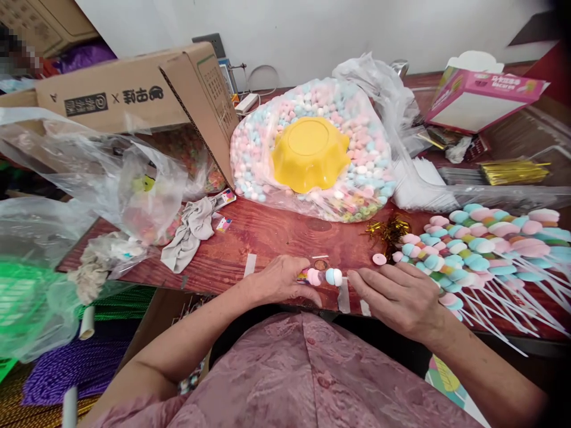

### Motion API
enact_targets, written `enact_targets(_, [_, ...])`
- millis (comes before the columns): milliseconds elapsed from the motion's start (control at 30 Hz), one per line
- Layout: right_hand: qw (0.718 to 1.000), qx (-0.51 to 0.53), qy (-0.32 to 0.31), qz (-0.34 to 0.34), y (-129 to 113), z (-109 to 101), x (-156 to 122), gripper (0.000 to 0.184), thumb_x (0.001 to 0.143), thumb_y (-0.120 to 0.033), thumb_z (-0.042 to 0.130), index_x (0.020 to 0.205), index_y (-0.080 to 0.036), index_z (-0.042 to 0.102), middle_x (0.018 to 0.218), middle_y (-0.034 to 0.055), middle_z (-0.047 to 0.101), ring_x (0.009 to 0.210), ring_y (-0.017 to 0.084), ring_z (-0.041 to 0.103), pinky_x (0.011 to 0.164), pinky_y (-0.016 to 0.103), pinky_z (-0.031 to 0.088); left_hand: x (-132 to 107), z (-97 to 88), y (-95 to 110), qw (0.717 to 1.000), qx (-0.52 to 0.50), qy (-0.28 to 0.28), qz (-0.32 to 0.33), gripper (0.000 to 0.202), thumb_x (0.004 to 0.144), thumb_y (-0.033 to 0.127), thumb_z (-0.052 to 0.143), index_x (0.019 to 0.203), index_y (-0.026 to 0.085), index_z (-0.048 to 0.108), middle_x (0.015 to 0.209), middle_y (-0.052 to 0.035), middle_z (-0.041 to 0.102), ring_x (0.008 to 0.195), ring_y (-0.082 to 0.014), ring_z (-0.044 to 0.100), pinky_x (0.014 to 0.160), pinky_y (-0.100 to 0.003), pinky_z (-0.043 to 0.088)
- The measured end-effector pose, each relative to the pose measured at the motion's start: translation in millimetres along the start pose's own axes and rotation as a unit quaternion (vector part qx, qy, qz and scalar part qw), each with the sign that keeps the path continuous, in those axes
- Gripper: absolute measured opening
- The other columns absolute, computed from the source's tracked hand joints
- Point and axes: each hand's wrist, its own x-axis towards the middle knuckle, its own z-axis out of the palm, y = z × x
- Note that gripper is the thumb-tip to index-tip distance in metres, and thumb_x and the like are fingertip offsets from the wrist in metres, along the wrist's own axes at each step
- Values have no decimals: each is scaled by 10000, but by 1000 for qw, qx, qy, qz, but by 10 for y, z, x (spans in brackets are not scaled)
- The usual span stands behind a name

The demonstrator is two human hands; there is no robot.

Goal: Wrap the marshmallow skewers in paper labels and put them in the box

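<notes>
My left hand [281, 280] pinches a short skewer of pastel sweets [322, 277], pink and blue pieces, at the near edge of the red wooden table [276, 238]. My right hand [397, 297] lies just right of it, fingers bent and fingertips touching the blue end piece. A single pink sweet [379, 259] lies on the table above my right hand. A pile of finished candy skewers [486, 249] with white sticks fans out to the right.
A big clear bag of pastel sweets [357, 178] carries an upturned yellow bowl [309, 153]. A cardboard box [134, 95] and plastic bags [89, 172] crowd the left. Gold twist ties [390, 229], a pink carton [482, 95] and a grey rag [190, 232] lie around.
</notes>
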Motion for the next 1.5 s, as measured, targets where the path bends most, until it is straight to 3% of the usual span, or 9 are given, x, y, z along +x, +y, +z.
enact_targets(167, [999,16,-50,5,-183,69,29,221,888,-72,457,976,-144,647,728,24,644,638,147,520,617,330,316,21,4,68,997,0,8,-72,575,611,656,762,894,165,666,738,10,647,686,-158,603,592,-232,364])
enact_targets(367, [990,47,-108,74,-240,168,136,220,806,-18,443,735,-178,576,627,7,574,577,140,495,594,315,263,60,137,89,992,119,-22,-44,576,678,621,745,1015,169,628,868,-49,689,819,-235,657,663,-275,416])
enact_targets(567, [991,103,-44,72,-163,48,246,255,840,-20,413,840,-181,611,679,15,618,617,132,528,582,306,281,15,92,49,992,111,18,-63,637,641,652,755,1057,193,602,897,-32,686,801,-216,654,656,-273,421])
enact_targets(767, [996,82,-10,45,-238,74,202,248,856,-19,441,964,-160,614,696,23,645,641,140,541,612,310,329,-74,6,31,982,161,35,-94,307,764,466,705,767,172,619,766,-43,663,709,-196,623,618,-277,395])
enact_targets(933, [997,42,-55,37,-343,161,217,232,874,-42,433,838,-164,628,661,20,605,620,144,502,624,321,313,-48,92,33,975,198,39,-92,130,791,297,642,805,168,632,792,-65,668,763,-215,636,662,-297,428])
enact_targets(1133, [993,17,-64,99,-197,265,230,227,878,-84,455,786,-173,643,607,8,544,580,135,436,595,319,255,-59,164,37,983,172,23,-64,498,758,519,721,1070,144,619,1029,-118,679,975,-278,631,833,-371,479])
enact_targets(1333, [997,9,27,69,-30,215,147,178,884,-99,513,971,-179,646,719,14,660,638,135,507,616,311,312,-106,-178,-41,989,126,14,-71,937,691,593,747,1441,173,375,1359,-180,560,1213,-339,547,987,-459,415])
enact_targets(1433, [997,18,58,51,-26,194,111,216,850,-68,546,1011,-179,639,777,28,706,672,142,546,651,308,369,-63,-442,-87,991,70,-66,-90,896,595,587,808,1341,179,523,1175,-116,673,1028,-296,633,853,-355,460])
enact_targets(1500, [996,22,71,41,-37,189,84,230,843,-66,557,1026,-173,644,805,40,725,689,150,563,688,320,406,-19,-576,-126,985,16,-139,-97,693,548,555,839,1099,171,669,932,-38,708,819,-222,640,705,-275,444])
